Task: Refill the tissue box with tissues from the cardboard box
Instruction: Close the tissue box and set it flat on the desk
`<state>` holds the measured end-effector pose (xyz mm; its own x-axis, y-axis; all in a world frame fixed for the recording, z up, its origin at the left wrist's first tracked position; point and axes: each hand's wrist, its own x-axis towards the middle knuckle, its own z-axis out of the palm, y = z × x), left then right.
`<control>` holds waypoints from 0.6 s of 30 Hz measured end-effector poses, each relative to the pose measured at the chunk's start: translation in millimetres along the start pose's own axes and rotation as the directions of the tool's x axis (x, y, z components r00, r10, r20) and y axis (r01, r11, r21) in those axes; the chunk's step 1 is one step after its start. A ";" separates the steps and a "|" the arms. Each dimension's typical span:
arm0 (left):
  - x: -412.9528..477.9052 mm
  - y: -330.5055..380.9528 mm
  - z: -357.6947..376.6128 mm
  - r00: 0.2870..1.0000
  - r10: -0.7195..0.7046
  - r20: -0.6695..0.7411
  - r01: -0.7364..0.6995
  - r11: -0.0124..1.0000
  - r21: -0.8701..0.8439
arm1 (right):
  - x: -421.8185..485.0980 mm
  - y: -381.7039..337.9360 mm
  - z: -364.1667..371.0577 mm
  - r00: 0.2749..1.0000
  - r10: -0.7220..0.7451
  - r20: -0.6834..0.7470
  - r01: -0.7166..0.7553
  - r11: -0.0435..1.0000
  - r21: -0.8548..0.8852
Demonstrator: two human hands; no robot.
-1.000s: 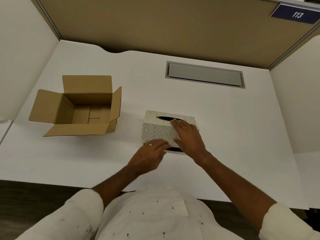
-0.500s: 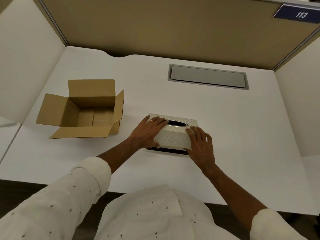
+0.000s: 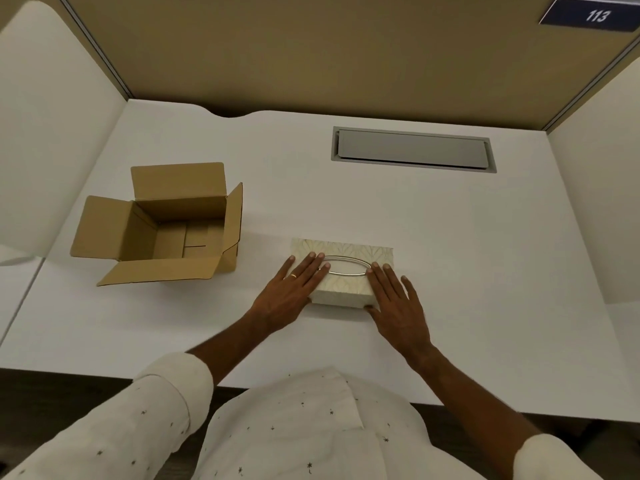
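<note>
Both hands, left hand [image 3: 290, 292] and right hand [image 3: 398, 301], are laid flat and spread on the tissue box [image 3: 343, 271], seemingly pressing it onto the desk [image 3: 450, 271]. Farther left, the cardboard box [image 3: 166, 226] is seen open, apparently emptied.

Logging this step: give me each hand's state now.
Left hand: open, flat on the tissue box, gripping nothing.
Right hand: open, flat on the same box.
</note>
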<state>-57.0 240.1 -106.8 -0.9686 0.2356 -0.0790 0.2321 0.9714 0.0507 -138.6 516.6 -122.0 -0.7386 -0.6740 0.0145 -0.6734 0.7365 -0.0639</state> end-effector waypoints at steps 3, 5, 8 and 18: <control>-6.3 6.3 6.3 1.000 -0.017 -0.016 0.017 1.000 -0.022 | -5.4 -4.5 5.4 1.000 0.004 0.017 -0.005 0.999 0.045; -9.6 9.9 9.7 0.999 -0.030 -0.020 0.029 0.999 -0.030 | -9.8 -6.5 8.3 1.000 -0.004 0.020 0.002 0.997 0.073; -11.6 12.9 11.3 0.998 -0.055 -0.039 0.053 0.998 -0.037 | -11.4 -8.9 8.0 1.000 0.009 0.025 -0.011 0.993 0.117; 10.6 6.4 -4.6 0.983 -0.170 -0.068 0.162 0.981 -0.109 | 13.4 -2.9 -5.9 0.997 0.055 0.056 -0.060 0.995 0.082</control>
<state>-66.2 248.6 -102.8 -0.9977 0.0645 -0.0187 0.0611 0.9874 0.1460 -146.7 505.7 -115.8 -0.7718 -0.6343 -0.0446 -0.6230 0.7684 -0.1465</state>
